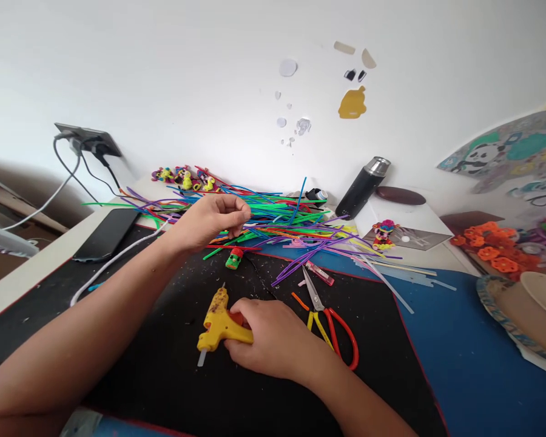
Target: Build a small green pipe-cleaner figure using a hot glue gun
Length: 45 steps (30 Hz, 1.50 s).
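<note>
While the yellow glue gun [218, 318] lies on its side on the black mat [164, 376], near centre, our right hand [273, 340] closes around its handle, with the nozzle pointing away from us. Red-handled scissors [332, 328] lie just right of that hand. Further back, our left hand [209, 221] hovers over a heap of coloured stems [277, 221], fingertips pinched together; whether they hold one we cannot tell. We judge it wise to keep fingers behind the nozzle and well clear of the tip.

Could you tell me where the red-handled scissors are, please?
Head view: the red-handled metal scissors lie on the black mat, just right of the right hand holding the yellow glue gun.
</note>
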Available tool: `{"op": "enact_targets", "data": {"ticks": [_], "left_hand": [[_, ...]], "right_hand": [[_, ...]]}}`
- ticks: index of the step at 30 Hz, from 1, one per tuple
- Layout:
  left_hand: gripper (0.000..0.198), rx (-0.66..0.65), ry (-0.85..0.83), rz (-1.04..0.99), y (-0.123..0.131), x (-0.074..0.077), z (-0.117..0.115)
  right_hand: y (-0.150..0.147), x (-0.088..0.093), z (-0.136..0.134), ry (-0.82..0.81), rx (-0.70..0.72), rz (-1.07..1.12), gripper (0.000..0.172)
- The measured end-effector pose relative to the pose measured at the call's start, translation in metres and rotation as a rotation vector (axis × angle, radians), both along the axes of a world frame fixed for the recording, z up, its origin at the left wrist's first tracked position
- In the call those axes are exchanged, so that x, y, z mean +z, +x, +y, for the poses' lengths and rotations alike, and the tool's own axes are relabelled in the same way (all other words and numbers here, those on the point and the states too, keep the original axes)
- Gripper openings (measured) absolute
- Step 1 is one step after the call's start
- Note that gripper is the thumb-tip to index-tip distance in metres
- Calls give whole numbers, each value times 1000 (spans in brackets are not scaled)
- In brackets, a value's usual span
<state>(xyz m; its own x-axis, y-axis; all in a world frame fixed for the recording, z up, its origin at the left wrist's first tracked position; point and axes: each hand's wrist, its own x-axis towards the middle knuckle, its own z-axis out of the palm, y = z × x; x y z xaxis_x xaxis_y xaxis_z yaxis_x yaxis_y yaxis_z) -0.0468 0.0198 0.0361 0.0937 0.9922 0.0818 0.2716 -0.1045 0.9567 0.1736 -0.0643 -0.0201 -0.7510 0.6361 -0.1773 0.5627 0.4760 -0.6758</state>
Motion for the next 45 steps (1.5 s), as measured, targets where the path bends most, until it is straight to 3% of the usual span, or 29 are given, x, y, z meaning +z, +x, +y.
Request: {"op": "enact_targets", "data": {"ticks": [3, 8, 11, 14, 19, 27, 35, 39, 45], "left_hand": [[32, 34, 3, 18, -13, -11, -3], [43, 224, 32, 103, -33, -50, -19], [46, 263, 32, 102, -38, -71, -26], [49, 250, 40, 45, -37, -83, -29], [48, 238, 47, 24, -31, -91, -29], [24, 167, 34, 153, -30, -91, -29], [19, 193, 22, 236, -32, -92, -27], [19, 198, 11, 241, -32, -92, -27], [17, 204, -31, 212, -33, -91, -28]], "right_hand": [[6, 3, 7, -258, -95, 198, 29], [13, -5, 20, -701, -210, 608, 33], [14, -14, 28, -818, -257, 780, 39], [15, -20, 33, -880, -318, 878, 47], [15, -26, 36, -838, -344, 821, 55], [16, -26, 34, -804, -425, 698, 56], [12, -16, 26, -567, -453, 375, 38], [10, -19, 22, -413, -450, 333, 27], [7, -22, 17, -317, -413, 242, 22]]}}
